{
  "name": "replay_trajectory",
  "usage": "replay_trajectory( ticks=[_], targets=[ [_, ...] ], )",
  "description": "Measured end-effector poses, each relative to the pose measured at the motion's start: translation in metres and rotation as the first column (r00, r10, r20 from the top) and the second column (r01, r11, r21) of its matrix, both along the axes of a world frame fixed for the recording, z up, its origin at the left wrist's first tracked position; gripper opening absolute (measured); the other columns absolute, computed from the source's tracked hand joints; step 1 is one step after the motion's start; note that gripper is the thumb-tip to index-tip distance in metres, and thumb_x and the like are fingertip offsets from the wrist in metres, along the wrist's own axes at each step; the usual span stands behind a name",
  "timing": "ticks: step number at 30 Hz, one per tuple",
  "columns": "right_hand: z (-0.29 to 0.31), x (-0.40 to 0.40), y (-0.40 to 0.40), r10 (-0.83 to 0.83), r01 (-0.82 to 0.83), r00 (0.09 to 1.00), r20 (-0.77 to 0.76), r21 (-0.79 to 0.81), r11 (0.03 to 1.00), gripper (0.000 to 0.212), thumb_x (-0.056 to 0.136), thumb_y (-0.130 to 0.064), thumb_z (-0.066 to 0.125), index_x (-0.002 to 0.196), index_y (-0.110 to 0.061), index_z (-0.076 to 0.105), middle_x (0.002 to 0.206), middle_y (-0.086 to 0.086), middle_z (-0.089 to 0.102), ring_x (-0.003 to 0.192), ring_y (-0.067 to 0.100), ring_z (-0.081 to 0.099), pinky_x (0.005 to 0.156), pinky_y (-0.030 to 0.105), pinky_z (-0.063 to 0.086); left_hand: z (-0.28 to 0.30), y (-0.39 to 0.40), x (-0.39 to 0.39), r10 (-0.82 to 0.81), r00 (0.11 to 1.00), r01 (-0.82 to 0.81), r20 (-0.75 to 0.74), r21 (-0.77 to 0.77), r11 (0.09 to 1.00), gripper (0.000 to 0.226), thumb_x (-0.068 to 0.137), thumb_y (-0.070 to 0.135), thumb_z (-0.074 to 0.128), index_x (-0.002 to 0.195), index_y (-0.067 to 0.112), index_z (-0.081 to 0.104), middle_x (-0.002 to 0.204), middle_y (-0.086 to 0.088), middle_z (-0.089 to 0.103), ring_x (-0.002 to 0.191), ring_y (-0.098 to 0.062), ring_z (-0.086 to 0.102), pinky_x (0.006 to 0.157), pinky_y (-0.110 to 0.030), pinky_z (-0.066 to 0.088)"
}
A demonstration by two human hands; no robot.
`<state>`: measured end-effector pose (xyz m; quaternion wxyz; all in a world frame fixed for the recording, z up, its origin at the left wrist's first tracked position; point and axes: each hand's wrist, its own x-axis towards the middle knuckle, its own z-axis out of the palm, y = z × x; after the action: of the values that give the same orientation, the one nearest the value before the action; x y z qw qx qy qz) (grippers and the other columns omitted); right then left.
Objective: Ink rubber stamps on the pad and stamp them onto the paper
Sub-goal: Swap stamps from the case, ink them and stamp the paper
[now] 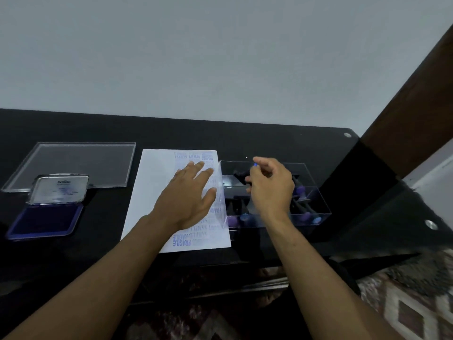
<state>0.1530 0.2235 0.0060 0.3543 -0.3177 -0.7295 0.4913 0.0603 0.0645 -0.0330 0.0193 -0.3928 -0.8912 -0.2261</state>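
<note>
Big pale wall [220,57] fills the top. Below it a black shiny table [282,141], w/ a brown wood post [411,114] on the right and a patterned rug [404,303] down by the floor.

On the table, left to right: a clear flat lid [73,163], an open ink pad [46,219] w/ blue ink just in front of it, white paper [152,192] in the middle w/ blue stamp words down its right side, then a clear box [316,200] of stamps [302,212] touching the paper's right edge.

Left hand [188,200] lies flat on the paper, fingers spread out.

Right hand [269,187] is over the box, fingers curled. Looks like it pinches a dark stamp [241,176], but it's blurry, can't tell for sure.
</note>
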Motion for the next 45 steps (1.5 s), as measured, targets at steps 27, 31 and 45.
replay_trajectory(
  ticks=[27, 31, 45],
  targets=[
    [0.001, -0.018, 0.019, -0.028, -0.289, 0.769, 0.639, 0.387, 0.876, 0.024, 0.082, -0.01, 0.054, 0.065, -0.014, 0.07, 0.065, -0.005, 0.069, 0.052, 0.01, 0.058, 0.04, 0.018, 0.037, -0.039, 0.021, -0.011, 0.005, 1.0, -0.007, -0.018, -0.077, 0.997, 0.063, 0.098, 0.048, 0.032, 0.153, 0.017, 0.039, 0.163, -0.008, 0.031, 0.154, -0.026, 0.016, 0.124, -0.042, 0.008],
    [0.0, -0.01, 0.021, 0.074, -0.317, 0.858, 0.509, 0.411, 0.855, 0.026, 0.088, -0.012, 0.059, 0.066, -0.016, 0.073, 0.069, -0.007, 0.07, 0.056, 0.005, 0.061, 0.049, 0.016, 0.05, -0.039, 0.022, -0.012, 0.006, 1.0, -0.006, -0.006, -0.07, 0.998, 0.057, 0.103, 0.042, 0.042, 0.155, 0.018, 0.036, 0.164, -0.007, 0.027, 0.155, -0.025, 0.013, 0.123, -0.039, 0.004],
    [0.016, 0.034, 0.024, 0.343, -0.597, 0.713, 0.612, 0.272, 0.755, 0.013, 0.089, -0.02, 0.065, 0.09, -0.021, 0.078, 0.088, -0.013, 0.072, 0.081, -0.001, 0.064, 0.076, 0.019, 0.055, -0.003, 0.012, 0.025, -0.06, 0.997, 0.051, 0.054, 0.151, 0.987, 0.056, 0.1, 0.043, 0.034, 0.151, 0.021, 0.042, 0.161, 0.001, 0.035, 0.149, -0.015, 0.027, 0.124, -0.039, 0.023]
  ],
)
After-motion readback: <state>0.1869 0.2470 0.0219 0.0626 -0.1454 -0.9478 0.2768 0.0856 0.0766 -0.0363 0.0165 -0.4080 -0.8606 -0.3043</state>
